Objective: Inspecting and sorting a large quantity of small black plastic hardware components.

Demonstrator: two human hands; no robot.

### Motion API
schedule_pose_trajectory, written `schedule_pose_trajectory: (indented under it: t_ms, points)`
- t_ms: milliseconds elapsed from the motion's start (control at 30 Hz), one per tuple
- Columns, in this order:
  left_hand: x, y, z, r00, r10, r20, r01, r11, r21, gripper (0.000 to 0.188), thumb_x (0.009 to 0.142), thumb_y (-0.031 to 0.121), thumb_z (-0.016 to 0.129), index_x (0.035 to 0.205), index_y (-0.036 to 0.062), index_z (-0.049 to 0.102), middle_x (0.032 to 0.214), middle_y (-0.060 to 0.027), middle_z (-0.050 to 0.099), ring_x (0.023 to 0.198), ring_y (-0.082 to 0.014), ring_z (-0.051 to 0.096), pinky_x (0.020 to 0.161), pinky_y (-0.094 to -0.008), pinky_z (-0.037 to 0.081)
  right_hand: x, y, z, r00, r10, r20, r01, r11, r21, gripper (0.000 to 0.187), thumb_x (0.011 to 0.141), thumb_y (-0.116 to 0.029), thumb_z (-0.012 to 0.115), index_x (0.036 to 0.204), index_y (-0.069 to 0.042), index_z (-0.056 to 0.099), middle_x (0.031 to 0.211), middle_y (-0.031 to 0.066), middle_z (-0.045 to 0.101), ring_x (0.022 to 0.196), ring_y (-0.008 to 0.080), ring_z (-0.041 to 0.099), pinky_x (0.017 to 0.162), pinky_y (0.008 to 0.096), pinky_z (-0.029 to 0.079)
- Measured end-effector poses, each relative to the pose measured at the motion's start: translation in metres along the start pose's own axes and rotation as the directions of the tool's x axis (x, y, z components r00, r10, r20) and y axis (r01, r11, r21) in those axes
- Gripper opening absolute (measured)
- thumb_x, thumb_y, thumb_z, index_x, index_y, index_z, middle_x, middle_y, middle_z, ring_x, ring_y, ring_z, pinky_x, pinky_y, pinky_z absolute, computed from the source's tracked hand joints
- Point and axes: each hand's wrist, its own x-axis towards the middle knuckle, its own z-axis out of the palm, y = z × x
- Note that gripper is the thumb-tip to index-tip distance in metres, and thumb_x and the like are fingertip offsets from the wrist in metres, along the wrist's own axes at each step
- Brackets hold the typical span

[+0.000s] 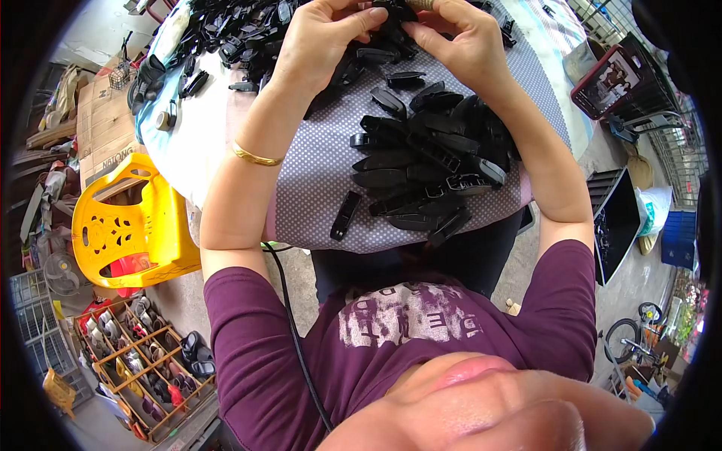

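At the top edge of the head view, my left hand (325, 36) and my right hand (465, 39) are close together, fingers bent in a pinch. Between them is a small black plastic part (397, 10), partly hidden by the fingertips, and its exact kind does not show. Just below lie more black plastic pieces (376, 56). Nearer to me, between my forearms, a pile of long, narrow black plastic pieces (421, 154) rests on the dotted cloth (308, 195); some have small frame-like openings. One single black piece (345, 216) lies left of that pile.
A large heap of black parts (233, 34) spreads over the far left of the table. To the left stands a yellow plastic chair (169, 225), with a shoe rack (143, 361) below it. On the right are a phone (608, 81) showing a picture and a black crate (615, 225).
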Motion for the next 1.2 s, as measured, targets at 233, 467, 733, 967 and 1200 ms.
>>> schedule_pose_trajectory:
  t_ms: [233,467,733,967,1200]
  points:
    - [-0.013,0.01,0.041,0.979,0.064,-0.193,-0.072,0.997,-0.036,0.033,0.097,0.001,0.069,0.129,-0.0033,0.068,0.114,-0.0059,0.074,0.095,-0.0098,0.067,0.088,-0.0237,0.055,-0.005,-0.023,0.002,0.978,-0.209,-0.016,0.197,0.944,-0.264,0.033,0.084,-0.001,0.076,0.116,0.005,0.071,0.098,0.0143,0.072,0.087,0.021,0.073,0.076,0.0308,0.058]
    - [-0.013,0.011,0.041,0.977,0.093,-0.191,-0.103,0.994,-0.042,0.03,0.099,0.001,0.067,0.128,-0.005,0.068,0.112,-0.0073,0.074,0.096,-0.0115,0.068,0.088,-0.0238,0.055,-0.003,-0.006,0.01,0.968,-0.236,-0.081,0.235,0.972,-0.022,0.026,0.087,-0.006,0.08,0.111,0.002,0.071,0.104,0.0126,0.073,0.089,0.0209,0.073,0.081,0.0315,0.059]
    - [-0.012,0.011,0.036,0.975,0.216,-0.052,-0.216,0.976,0.014,0.023,0.099,-0.001,0.064,0.12,-0.0034,0.073,0.106,-0.0053,0.075,0.094,-0.011,0.068,0.087,-0.0227,0.054,-0.003,-0.016,0.0,0.981,0.042,0.191,-0.024,0.995,-0.095,0.017,0.092,-0.011,0.077,0.101,0.002,0.071,0.075,-0.0021,0.066,0.076,0.0044,0.053,0.068,0.0271,0.048]
    - [-0.02,0.044,0.037,0.935,0.186,0.304,-0.299,0.872,0.387,0.041,0.095,0.019,0.076,0.135,0.0136,0.069,0.102,-0.0107,0.078,0.093,-0.0161,0.074,0.091,-0.0283,0.059,0.021,0.014,-0.043,0.744,0.203,0.637,-0.286,0.958,0.028,0.02,0.09,-0.009,0.078,0.106,0.002,0.073,0.091,0.0005,0.073,0.085,0.0054,0.063,0.079,0.0259,0.054]
    - [-0.057,0.044,0.094,0.852,0.004,0.523,-0.403,0.643,0.652,0.034,0.081,0.017,0.085,0.112,0.0068,0.076,0.09,-0.0095,0.072,0.078,-0.0198,0.07,0.074,-0.0309,0.056,0.021,0.043,-0.041,0.947,0.013,0.32,0.127,0.901,-0.414,0.021,0.083,-0.017,0.072,0.097,-0.001,0.076,0.09,0.017,0.076,0.084,0.028,0.074,0.077,0.0371,0.057]
